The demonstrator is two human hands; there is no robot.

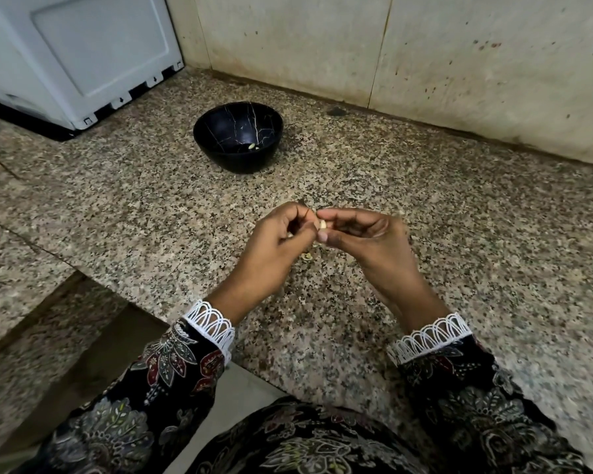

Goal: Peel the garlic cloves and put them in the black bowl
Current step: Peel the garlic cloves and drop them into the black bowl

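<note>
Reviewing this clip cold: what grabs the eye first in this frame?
Both hands meet mid-frame over the speckled counter, the left hand and right hand pinching one pale garlic clove between them. Beyond them sits the black bowl, a few peeled cloves inside.

Speckled granite counter [151, 206] (stained wall [425, 53] behind).

We see left hand [281, 239] and right hand [363, 234] meeting above the speckled granite counter [151, 206], both pinching one pale garlic clove [322, 224], black bowl [238, 135] beyond, peeled pieces [253, 147] inside, skin scraps [307, 256] under hands, white appliance [83, 56] far left.
</note>
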